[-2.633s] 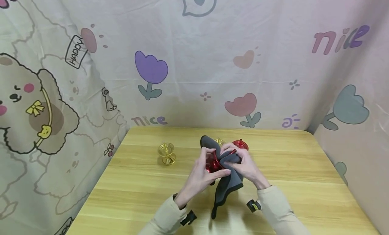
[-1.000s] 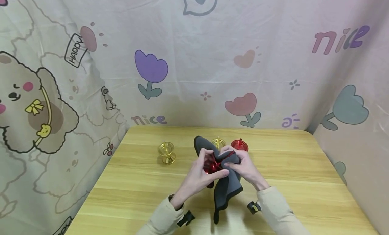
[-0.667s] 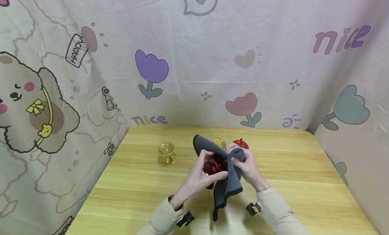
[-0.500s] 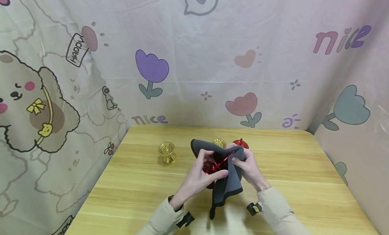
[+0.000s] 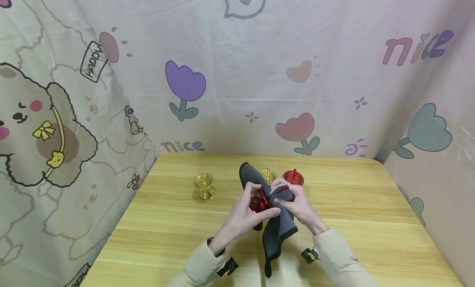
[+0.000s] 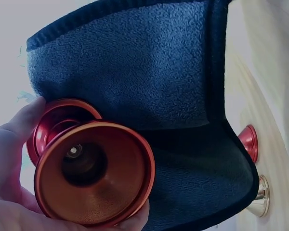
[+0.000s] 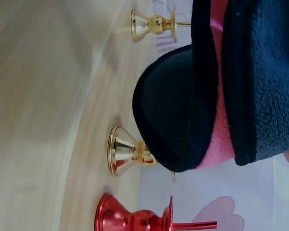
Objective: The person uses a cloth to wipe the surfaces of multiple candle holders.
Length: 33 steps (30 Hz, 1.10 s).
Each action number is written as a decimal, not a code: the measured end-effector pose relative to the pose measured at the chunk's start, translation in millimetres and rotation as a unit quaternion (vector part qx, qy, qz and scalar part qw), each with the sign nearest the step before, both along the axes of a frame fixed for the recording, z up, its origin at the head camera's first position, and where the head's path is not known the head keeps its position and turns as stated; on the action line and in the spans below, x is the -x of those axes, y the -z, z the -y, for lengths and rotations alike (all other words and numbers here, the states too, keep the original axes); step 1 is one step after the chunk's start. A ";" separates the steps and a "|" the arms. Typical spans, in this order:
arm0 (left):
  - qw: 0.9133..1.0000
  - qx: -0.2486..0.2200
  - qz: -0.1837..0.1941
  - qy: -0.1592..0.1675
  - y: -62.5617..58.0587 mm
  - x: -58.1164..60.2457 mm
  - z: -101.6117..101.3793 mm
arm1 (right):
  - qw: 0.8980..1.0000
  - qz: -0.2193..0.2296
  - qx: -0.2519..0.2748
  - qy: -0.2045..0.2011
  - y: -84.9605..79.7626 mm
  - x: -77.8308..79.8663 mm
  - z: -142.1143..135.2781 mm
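My left hand [image 5: 243, 215] grips a red metallic candle holder [image 5: 262, 203] above the table, tilted on its side. Its hollow base [image 6: 98, 195] faces the left wrist camera. In my right hand [image 5: 303, 205] a grey cloth [image 5: 275, 237] with black edging is pinched together against the holder's dish end, which the folds partly hide. A bit of red shows through the cloth by the right fingers. The cloth's free end hangs down towards the table. In the right wrist view a pink strip shows between folds of the cloth [image 7: 274, 91], and most of the hand is out of sight.
One gold candle holder [image 5: 204, 187] stands upright to the left on the wooden table [image 5: 156, 237]. Behind the hands stand another gold one [image 5: 268, 174] and a red one [image 5: 293, 177], both partly hidden. Patterned fabric [image 5: 237, 85] hangs around the table. Black straps sit near both wrists.
Half a second ago the cloth was spread wider, with a red rod showing across it. My right hand has shifted slightly left and bunched the cloth. The left hand holds nearly still.
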<state>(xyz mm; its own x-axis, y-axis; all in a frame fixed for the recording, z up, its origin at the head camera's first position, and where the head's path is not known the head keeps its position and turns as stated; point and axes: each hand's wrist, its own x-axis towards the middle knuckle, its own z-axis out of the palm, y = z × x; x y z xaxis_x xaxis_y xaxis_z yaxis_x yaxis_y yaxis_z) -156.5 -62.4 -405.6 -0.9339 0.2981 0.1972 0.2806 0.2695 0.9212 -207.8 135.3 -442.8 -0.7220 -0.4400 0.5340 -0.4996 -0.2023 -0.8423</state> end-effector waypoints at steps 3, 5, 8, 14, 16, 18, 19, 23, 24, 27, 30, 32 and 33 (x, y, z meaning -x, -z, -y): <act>1.000 0.000 0.003 0.001 0.6 -0.2 0.1 | 0.999 0.003 0.033 -0.004 -0.4 -0.7 1.0; 1.000 0.000 0.003 0.000 1.3 -0.3 0.7 | 0.998 0.008 0.064 -0.011 -1.4 -0.6 1.1; 1.000 -0.004 0.007 -0.002 1.4 -0.7 1.6 | 0.994 0.028 0.103 -0.026 -2.7 -0.7 -0.1; 1.000 -0.008 0.001 -0.009 -2.2 -1.7 3.7 | 0.997 0.045 0.039 -0.043 -2.6 -2.2 -2.2; 1.000 -0.005 0.002 -0.010 -2.6 -1.9 4.4 | 0.998 0.037 0.008 -0.040 -2.8 -2.2 -1.2; 1.000 -0.001 0.004 -0.009 -3.0 -2.0 4.2 | 0.999 0.033 0.001 -0.033 -3.2 -2.1 -0.2; 1.000 0.001 0.006 -0.007 -3.2 -1.9 3.8 | 0.999 0.031 0.005 -0.026 -3.6 -2.1 0.5; 1.000 -0.001 0.007 -0.001 -2.9 -1.0 1.9 | 0.997 0.039 0.060 -0.009 -4.3 -2.9 1.9; 1.000 -0.004 0.007 -0.002 -2.5 -0.8 1.6 | 0.996 0.046 0.075 -0.004 -4.6 -3.5 2.3; 1.000 -0.016 0.008 -0.007 -0.4 -0.6 2.0 | 0.992 0.071 0.103 0.023 -6.1 -6.8 3.3; 0.999 -0.037 0.010 -0.010 1.4 -0.3 3.7 | 0.993 0.057 0.075 0.075 -6.5 -11.9 3.8; 0.998 -0.055 0.009 -0.008 1.9 0.0 5.4 | 0.993 0.015 0.035 0.112 -5.5 -15.2 3.5; 0.998 -0.065 0.010 -0.007 2.0 0.1 6.3 | 0.992 -0.007 0.019 0.125 -4.7 -16.6 3.1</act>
<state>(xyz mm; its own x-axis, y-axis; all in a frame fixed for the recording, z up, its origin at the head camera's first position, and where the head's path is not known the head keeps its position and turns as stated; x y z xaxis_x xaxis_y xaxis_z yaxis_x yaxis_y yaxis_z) -156.6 -68.7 -407.7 -0.9419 0.2584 0.2144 0.2588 0.1516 0.9540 -191.3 132.3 -438.0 -0.7988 -0.2269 0.5571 -0.5493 -0.1026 -0.8293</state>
